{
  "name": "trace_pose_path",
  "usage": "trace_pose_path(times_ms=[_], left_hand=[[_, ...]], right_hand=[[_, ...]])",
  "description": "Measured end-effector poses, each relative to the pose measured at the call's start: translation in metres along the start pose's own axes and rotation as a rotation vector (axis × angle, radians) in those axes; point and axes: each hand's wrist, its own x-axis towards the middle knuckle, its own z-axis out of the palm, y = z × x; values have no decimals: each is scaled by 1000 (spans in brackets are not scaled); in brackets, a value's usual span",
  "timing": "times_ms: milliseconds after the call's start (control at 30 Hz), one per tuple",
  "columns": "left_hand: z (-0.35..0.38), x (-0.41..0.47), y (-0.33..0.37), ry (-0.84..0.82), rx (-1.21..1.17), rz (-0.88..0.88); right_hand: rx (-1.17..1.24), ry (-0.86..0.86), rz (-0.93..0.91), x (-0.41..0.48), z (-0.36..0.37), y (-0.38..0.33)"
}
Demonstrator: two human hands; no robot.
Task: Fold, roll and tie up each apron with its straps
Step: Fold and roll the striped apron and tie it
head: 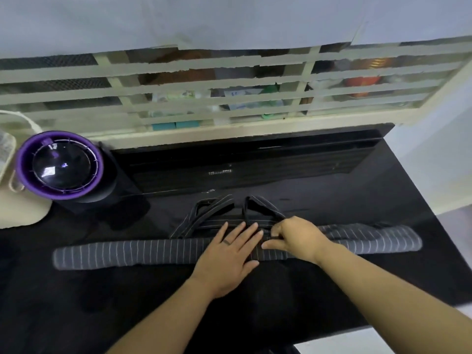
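Head: L hand (227,256) flat, fingers spread, on rolled apron (127,252); R hand (293,238) pinches strap (246,213). Purple-rimmed tub (60,166), contents unclear.

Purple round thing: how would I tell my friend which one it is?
Find the black table. At its far left corner, beyond the rolled striped apron, stands a black tub. Only it has a bright purple ring around a shiny dark dome on top.

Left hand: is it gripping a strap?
No, the left hand presses flat on the rolled apron; the right hand pinches the strap.
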Motion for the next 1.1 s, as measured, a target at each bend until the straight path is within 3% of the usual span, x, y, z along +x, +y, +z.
trace_pose_path(times_ms=[200, 367, 567, 667, 767, 933, 1000, 1100], left_hand=[[2, 3, -15, 10, 42, 43], [-2, -2, -39, 1, 120, 54], [-4, -4, -48, -5, 140, 63], [-6, -5, -48, -17, 148, 70], [-8, -6, -47, -15, 142, 72], [-5, -11, -35, -4, 40, 24], [-5, -13, -26, -16, -25, -10], [-3, -14, -10, 16, -124, -35]], right_hand=[[-119, 195, 70, -58, -4, 59], [-67, 151, 56, -95, 8, 94], [308, -156, 321, -95, -19, 112], [423, -176, 416, -91, -25, 122], [356, -103, 536, -85, -18, 125], [72, 213, 705, -92, -13, 103], [48, 546, 677, -93, -6, 84], [457, 1123, 663, -93, 9, 40]])
